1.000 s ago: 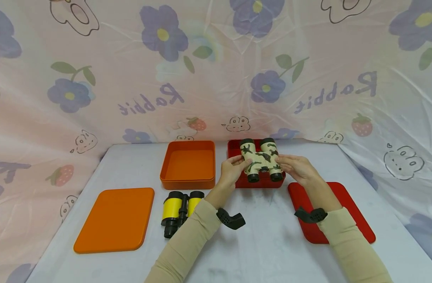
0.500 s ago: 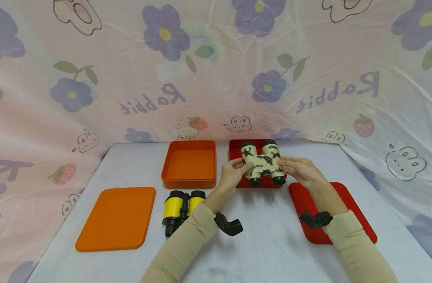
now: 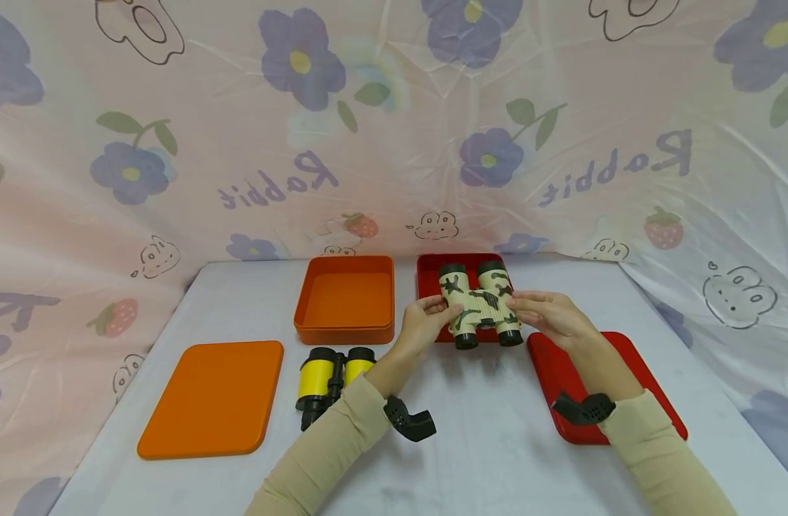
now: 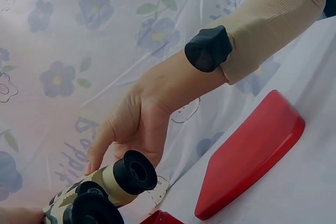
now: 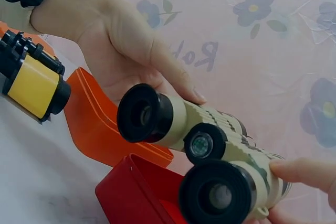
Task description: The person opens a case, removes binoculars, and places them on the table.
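Observation:
Camouflage binoculars [image 3: 490, 299] with black eyecups are held up over the red box [image 3: 429, 272], their near end overlapping its front wall in the head view. My left hand [image 3: 421, 328] grips the left barrel with its thumb on top. On the other barrel, my right hand [image 3: 557, 315] pinches the side, thumb on the upper face in the left wrist view. Both eyecups and a small round green dial [image 5: 201, 144] between them face the right wrist camera. The binoculars hide part of the box's inside.
Left of the red box stands an open orange box [image 3: 345, 335]. Its lid-like orange panel [image 3: 209, 401] lies at the front left, a red lid [image 3: 571, 423] at the right. Yellow and black binoculars [image 3: 316, 380] lie partly behind my left forearm.
The camouflage binoculars have come nearer to me, down in the head view, from over the red box's middle to its front wall. Both hands moved with them.

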Demonstrator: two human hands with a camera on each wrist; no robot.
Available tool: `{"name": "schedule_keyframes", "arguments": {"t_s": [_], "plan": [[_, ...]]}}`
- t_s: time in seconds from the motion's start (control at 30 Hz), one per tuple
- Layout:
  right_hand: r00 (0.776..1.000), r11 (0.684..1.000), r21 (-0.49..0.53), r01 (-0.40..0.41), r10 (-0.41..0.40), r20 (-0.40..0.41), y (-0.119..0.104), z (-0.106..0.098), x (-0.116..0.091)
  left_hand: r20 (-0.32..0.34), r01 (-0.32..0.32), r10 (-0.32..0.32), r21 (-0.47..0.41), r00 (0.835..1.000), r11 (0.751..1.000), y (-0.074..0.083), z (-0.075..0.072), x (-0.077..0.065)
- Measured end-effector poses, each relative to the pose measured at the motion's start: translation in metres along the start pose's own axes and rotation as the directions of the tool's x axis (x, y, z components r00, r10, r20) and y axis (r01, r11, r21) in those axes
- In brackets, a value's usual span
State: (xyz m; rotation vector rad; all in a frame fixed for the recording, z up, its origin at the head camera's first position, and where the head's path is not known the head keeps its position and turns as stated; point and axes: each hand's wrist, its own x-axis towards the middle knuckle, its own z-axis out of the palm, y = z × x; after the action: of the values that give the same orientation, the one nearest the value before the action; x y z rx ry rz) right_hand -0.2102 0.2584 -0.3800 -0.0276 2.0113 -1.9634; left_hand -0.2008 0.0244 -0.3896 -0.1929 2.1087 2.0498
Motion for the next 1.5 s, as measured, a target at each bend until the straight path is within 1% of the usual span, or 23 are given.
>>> {"name": "schedule_keyframes", "arguments": {"t_s": [0.17,0.37,0.67,0.87,1.1,1.2,1.33,1.5], "plan": [[1.000,1.000,0.008,-0.012,0.012,-0.011,0.001,0.000,-0.003,0.014,-0.001,0.001,0.003,1.000,1.000,-0.001,0.000,-0.002],[0.999,0.999,-0.033,-0.028,0.028,-0.017,0.001,0.001,-0.007,0.016,-0.014,0.014,0.013,1.000,1.000,-0.003,-0.001,-0.007],[0.999,0.998,-0.057,-0.033,0.035,0.032,0.004,0.000,-0.012,0.032,-0.002,0.001,0.022,1.000,1.000,-0.009,-0.003,-0.012],[0.998,0.995,-0.088,-0.048,0.052,0.039,0.007,0.001,-0.015,0.050,0.004,-0.005,0.016,0.999,1.000,-0.012,-0.005,-0.014],[0.997,0.992,-0.110,-0.058,0.063,0.048,0.010,0.001,-0.018,0.073,0.010,-0.010,0.000,0.997,1.000,-0.013,-0.007,-0.021],[0.996,0.991,-0.117,-0.061,0.067,0.053,0.010,0.001,-0.019,0.072,0.003,-0.003,0.012,0.997,1.000,-0.013,-0.007,-0.023],[0.995,0.989,-0.129,-0.077,0.084,0.048,0.010,0.000,-0.021,0.065,0.007,-0.009,0.037,0.998,0.999,-0.015,-0.007,-0.024],[0.994,0.986,-0.143,-0.088,0.095,0.047,0.012,-0.001,-0.024,0.073,0.012,-0.016,0.052,0.997,0.999,-0.018,-0.008,-0.025]]}}
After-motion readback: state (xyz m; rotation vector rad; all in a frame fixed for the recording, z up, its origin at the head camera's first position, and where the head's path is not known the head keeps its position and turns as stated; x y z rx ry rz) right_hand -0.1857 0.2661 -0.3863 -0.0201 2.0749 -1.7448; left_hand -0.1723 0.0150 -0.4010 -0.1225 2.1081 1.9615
